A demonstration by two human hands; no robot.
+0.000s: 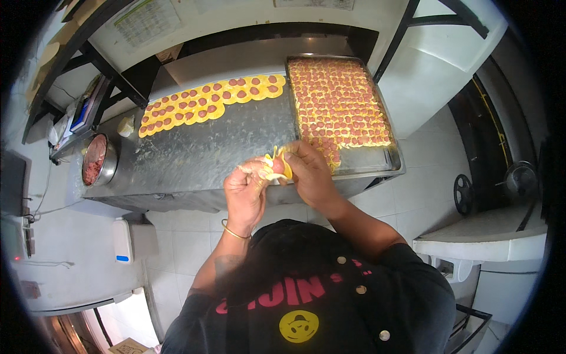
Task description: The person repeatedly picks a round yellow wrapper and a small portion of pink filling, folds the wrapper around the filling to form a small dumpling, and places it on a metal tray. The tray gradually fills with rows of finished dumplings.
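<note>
Above the front edge of the steel table (194, 153), a half-folded dumpling (278, 166) with a yellow wrapper and pink meat filling is between my hands. My left hand (247, 187) grips its left side with closed fingers. From the right, my right hand (311, 176) pinches the wrapper's edge. Farther back on the left, overlapping round yellow wrappers (203, 97) lie in rows, each visible one topped with a ball of pink meat. A large metal tray (368, 160) at the right holds tight rows of open-topped dumplings (339, 100); its near right part shows bare metal.
A steel bowl of ground meat (94, 165) stands at the table's left end, beside a small pale container (125, 127). Dark shelf posts (392, 44) rise behind the table. On the floor at left is a white bin (122, 242); a white counter (483, 245) stands at right.
</note>
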